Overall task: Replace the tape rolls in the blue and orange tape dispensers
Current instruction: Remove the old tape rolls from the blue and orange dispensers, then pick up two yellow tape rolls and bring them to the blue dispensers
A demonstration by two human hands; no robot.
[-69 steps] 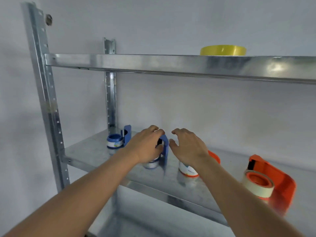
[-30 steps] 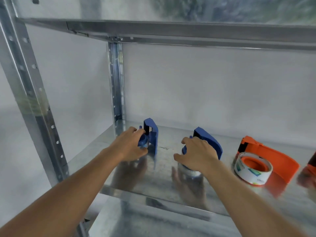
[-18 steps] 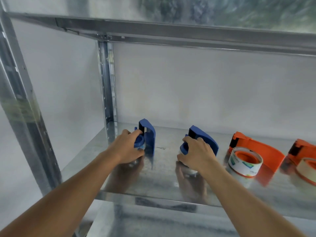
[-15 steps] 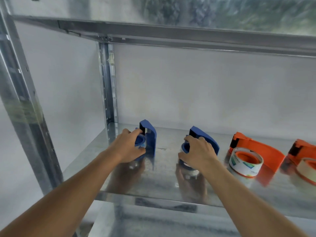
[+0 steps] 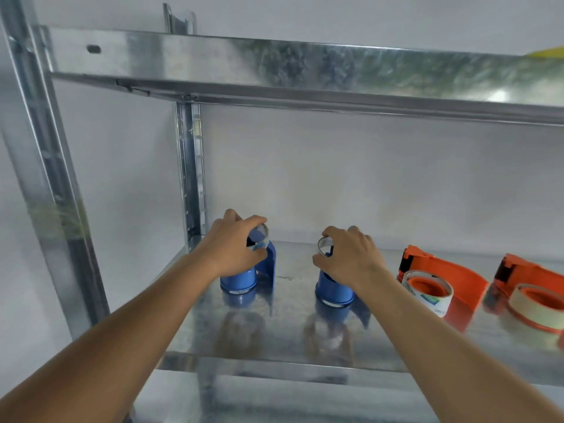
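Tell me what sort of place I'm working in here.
Likely a storeroom or stock corner: bolt-together galvanised metal shelving against a plain white wall, stocked with blue tape dispensers and orange tape dispensers.

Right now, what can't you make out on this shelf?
- Right blue dispenser: mostly hidden by the right hand.
- Far-right orange dispenser: cut off by the frame edge.
- Yellow object on the top shelf: only a sliver shows.
- Tape label: too blurred to read.
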